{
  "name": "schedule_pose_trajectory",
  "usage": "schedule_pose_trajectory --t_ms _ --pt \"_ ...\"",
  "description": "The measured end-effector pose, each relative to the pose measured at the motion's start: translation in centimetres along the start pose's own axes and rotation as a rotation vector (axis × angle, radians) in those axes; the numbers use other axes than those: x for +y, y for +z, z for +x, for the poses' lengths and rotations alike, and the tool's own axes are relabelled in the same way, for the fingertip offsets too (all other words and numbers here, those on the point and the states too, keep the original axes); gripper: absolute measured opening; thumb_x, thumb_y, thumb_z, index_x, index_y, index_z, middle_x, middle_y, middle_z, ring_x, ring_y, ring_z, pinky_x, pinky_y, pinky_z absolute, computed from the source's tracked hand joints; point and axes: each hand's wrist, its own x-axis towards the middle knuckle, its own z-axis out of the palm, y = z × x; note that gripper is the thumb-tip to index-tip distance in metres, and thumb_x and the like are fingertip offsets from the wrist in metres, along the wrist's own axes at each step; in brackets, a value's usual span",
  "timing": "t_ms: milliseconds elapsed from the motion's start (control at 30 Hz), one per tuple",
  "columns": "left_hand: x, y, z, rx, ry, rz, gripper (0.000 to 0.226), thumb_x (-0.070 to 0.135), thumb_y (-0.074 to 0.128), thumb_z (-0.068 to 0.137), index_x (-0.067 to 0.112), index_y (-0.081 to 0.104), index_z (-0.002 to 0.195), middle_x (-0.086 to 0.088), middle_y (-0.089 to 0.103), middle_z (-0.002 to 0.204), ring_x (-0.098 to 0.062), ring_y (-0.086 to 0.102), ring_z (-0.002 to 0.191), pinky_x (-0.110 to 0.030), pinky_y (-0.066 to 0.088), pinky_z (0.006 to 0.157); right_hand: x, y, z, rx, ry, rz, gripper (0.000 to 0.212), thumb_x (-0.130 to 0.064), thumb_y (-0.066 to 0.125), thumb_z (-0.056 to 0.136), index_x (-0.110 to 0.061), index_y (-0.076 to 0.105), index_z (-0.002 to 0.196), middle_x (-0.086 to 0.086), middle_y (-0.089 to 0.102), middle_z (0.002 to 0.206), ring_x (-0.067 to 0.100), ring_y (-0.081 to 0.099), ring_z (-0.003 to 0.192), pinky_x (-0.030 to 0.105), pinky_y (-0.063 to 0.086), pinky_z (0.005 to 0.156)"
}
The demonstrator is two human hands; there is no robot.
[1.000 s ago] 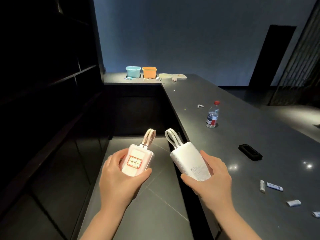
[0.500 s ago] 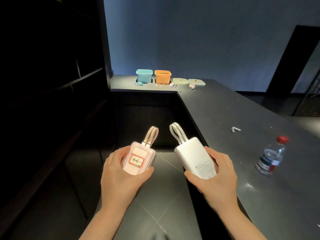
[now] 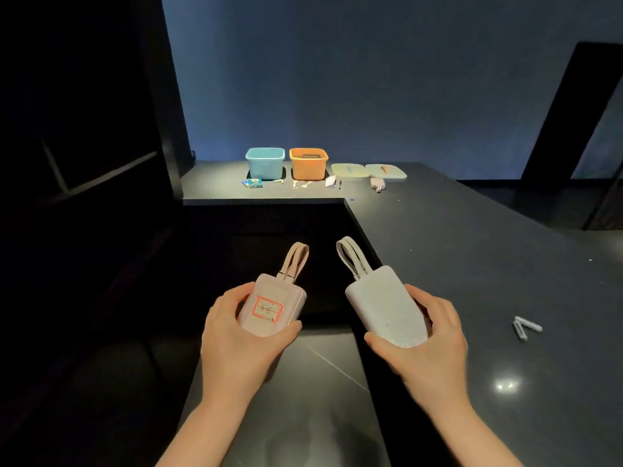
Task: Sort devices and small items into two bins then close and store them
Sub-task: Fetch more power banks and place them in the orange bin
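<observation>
dark counter (image 3: 472,264), blue wall (image 3: 337,79)

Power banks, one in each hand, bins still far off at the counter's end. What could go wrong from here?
1. Both hands are occupied: left hand grips the pink power bank, right hand the white power bank; neither could catch a slip.
2. Their cable loops stick out and might snag a rim of the blue bin or orange bin.
3. Loose small items lie before the bins and could get knocked.

I see a dark bench (image 3: 472,264) with a polished, glinting top, two smooth matt plastic power banks, pink (image 3: 273,308) and white (image 3: 387,308).
</observation>
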Motion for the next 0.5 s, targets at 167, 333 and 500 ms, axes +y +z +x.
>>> schedule_pose_trajectory --t_ms 167,333,500 --pt "-2.2 6.4 8.4 0.041 -0.058 -0.045 0.072 0.045 0.088 0.043 0.043 0.054 0.107 0.017 0.058 0.105 -0.003 0.056 0.099 -0.023 0.049 0.073 3.9 4.3 9.7 -0.025 -0.018 0.036 0.077 -0.029 0.09 0.042 -0.043 0.057 0.11 -0.025 0.05 0.107 0.001 0.05 0.106 0.014 0.037 0.078" --pt "-5.8 10.6 15.2 0.065 -0.129 -0.032 0.073 0.045 0.088 0.042 0.044 0.053 0.106 0.015 0.058 0.105 -0.006 0.057 0.097 -0.022 0.05 0.067 7.0 9.7 17.4 -0.049 -0.002 0.052 0.073 -0.04 0.081 0.039 -0.048 0.056 0.107 -0.025 0.049 0.107 -0.002 0.05 0.104 0.017 0.04 0.077" --pt "-10.9 14.4 24.0 0.091 -0.134 -0.022 0.073 0.042 0.089 0.041 0.044 0.053 0.104 0.014 0.058 0.105 -0.007 0.057 0.096 -0.02 0.046 0.066 10.7 16.7 25.1 -0.057 0.004 0.05 0.074 -0.042 0.08 0.039 -0.046 0.057 0.109 -0.024 0.05 0.107 -0.004 0.051 0.103 0.018 0.042 0.076"
